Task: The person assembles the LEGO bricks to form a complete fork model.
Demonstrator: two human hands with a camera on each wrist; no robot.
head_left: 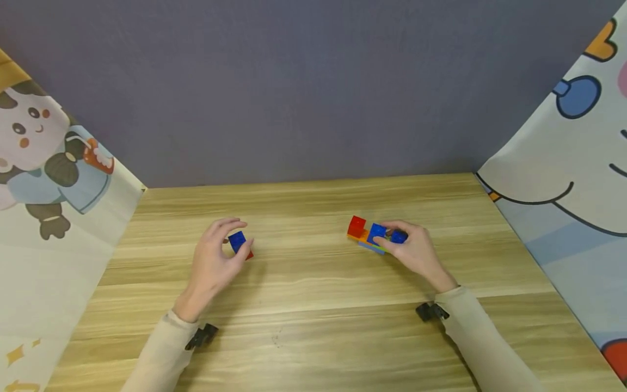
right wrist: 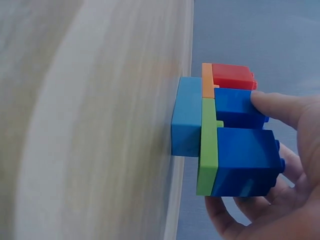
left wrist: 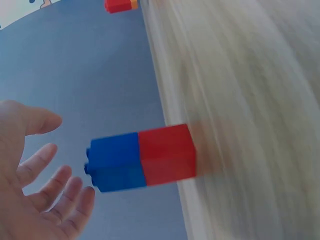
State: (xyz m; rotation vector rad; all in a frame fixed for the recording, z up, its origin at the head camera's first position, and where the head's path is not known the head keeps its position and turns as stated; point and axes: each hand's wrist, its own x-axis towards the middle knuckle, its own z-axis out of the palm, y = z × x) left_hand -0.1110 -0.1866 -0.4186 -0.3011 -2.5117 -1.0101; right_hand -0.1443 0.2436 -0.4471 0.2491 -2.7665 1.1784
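A two-brick stack, blue brick on red brick, stands upright on the wooden table. Around it, in the head view, curve the spread thumb and fingers of my left hand; the left wrist view shows them apart from the blue brick. Over on the right, my right hand grips a toy-brick assembly, thumb against the middle blue brick and fingers on the far side. Its light blue brick is lowest, under orange and green plates, with a red brick at one end.
The wooden table meets a grey back wall. Side panels with cartoon prints rise at left and right. Small black devices sit at both wrists.
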